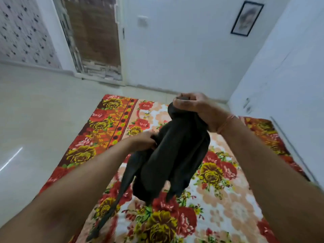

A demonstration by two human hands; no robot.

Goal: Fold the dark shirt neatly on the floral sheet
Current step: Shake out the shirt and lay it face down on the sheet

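The dark shirt [177,155] hangs bunched in the air above the floral sheet [219,199], which is spread flat on the floor. My right hand [194,106] is raised and closed on the shirt's top end. Lower and to the left, my left hand [142,142] pinches the shirt's left edge. A long dark strip of the shirt trails down to the lower left, across the sheet. The shirt's bottom folds hang just above the sheet's red and yellow roses.
Pale tiled floor [35,120] lies left of the sheet. A white wall [289,76] runs close along the sheet's right edge. A door [94,37] stands at the back left and a framed picture [247,18] hangs on the far wall.
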